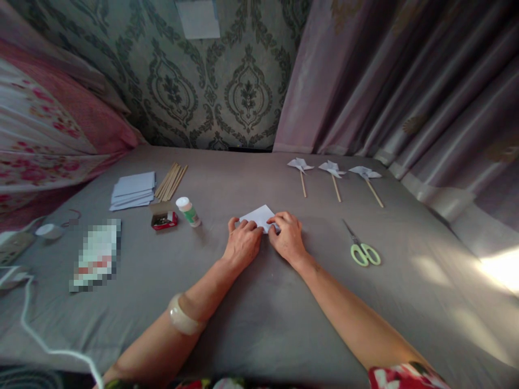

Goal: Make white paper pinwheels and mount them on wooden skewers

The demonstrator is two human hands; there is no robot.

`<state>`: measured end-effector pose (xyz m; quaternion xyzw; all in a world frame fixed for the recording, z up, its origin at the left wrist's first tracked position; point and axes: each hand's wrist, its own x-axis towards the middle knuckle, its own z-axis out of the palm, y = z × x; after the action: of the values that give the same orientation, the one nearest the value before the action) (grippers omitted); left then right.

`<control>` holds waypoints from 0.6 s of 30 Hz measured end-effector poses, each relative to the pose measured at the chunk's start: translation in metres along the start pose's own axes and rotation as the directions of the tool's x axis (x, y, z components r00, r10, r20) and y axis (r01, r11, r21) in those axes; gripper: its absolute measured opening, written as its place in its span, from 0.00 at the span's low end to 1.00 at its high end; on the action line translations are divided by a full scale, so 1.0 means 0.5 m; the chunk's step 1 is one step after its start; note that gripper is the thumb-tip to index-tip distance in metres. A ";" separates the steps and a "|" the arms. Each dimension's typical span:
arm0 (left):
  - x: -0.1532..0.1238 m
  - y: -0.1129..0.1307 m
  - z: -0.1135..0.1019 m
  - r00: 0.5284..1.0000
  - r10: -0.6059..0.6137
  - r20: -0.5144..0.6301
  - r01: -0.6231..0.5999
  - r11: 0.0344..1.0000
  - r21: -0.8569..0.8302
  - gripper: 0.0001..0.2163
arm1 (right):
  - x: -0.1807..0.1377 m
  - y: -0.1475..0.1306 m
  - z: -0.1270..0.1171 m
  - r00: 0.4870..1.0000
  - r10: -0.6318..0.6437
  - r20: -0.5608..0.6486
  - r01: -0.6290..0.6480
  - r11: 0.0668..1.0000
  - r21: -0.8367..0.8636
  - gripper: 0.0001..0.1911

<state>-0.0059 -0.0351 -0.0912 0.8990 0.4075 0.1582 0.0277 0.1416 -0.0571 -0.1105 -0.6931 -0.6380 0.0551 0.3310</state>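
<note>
A small white sheet of paper (259,213) lies at the middle of the grey-covered surface, its top corner pointing away from me. My left hand (244,240) is on its left and lower part, fingers bent and pressed down on it. At the right edge, my right hand (287,233) pinches the paper, thumb and forefinger close together. The near edge is partly hidden under the fingers, so any fold there is hard to make out. A white bottle with a green label (188,212) stands left of my left hand. Scissors with light green handles (363,253) lie right of my right hand.
Three paper pinwheels on sticks (333,169) lie at the back right. Back left are a stack of white paper (133,190), several wooden sticks (172,182) and an open red box of small metal pieces (164,220). A white cable (52,352) runs along the left.
</note>
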 end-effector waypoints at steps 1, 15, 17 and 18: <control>-0.001 0.001 0.000 1.000 0.002 -0.004 -0.002 1.000 0.002 0.14 | -0.002 -0.001 -0.002 1.000 -0.025 0.005 0.025 1.000 -0.017 0.12; -0.016 0.010 -0.011 1.000 0.019 -0.006 -0.019 1.000 0.010 0.11 | -0.008 -0.014 -0.010 0.975 -0.193 0.114 0.212 0.957 -0.200 0.17; -0.019 0.010 -0.013 1.000 0.024 0.004 -0.024 1.000 0.012 0.11 | -0.009 -0.014 -0.009 0.972 -0.202 0.119 0.223 0.952 -0.210 0.17; -0.021 0.010 -0.014 1.000 0.027 0.007 -0.028 1.000 0.012 0.11 | -0.010 -0.014 -0.009 0.971 -0.205 0.122 0.227 0.949 -0.217 0.17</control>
<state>-0.0108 -0.0467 -0.0865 0.9052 0.3960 0.1530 0.0214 0.1370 -0.0634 -0.1051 -0.6491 -0.7275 -0.0215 0.2213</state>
